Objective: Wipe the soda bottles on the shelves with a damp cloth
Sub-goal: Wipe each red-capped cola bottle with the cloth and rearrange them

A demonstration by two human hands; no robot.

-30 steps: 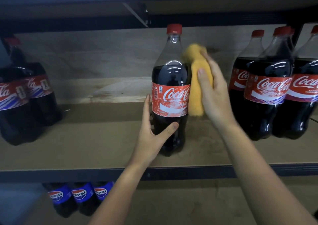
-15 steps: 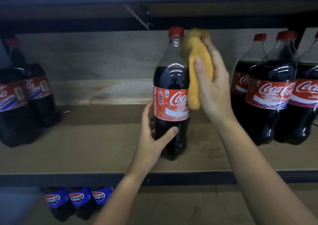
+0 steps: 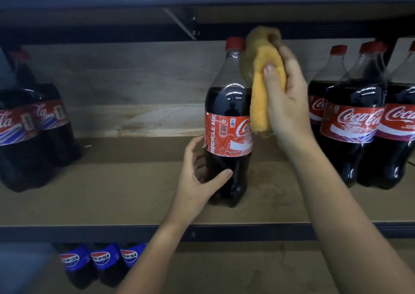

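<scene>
Red-labelled cola bottles (image 3: 352, 123) crowd right of wiped bottle (image 3: 228, 123); Pepsi bottles (image 3: 101, 264) below.

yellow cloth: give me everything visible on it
The yellow cloth looks like soft, fuzzy terry fabric, bunched into a long vertical wad. The right hand grips it, thumb across its front, fingers behind. It lies against the right side of the middle Coca-Cola bottle, running from beside the red cap down to the label's top. Its top edge looks blurred. Dampness cannot be judged.
</scene>
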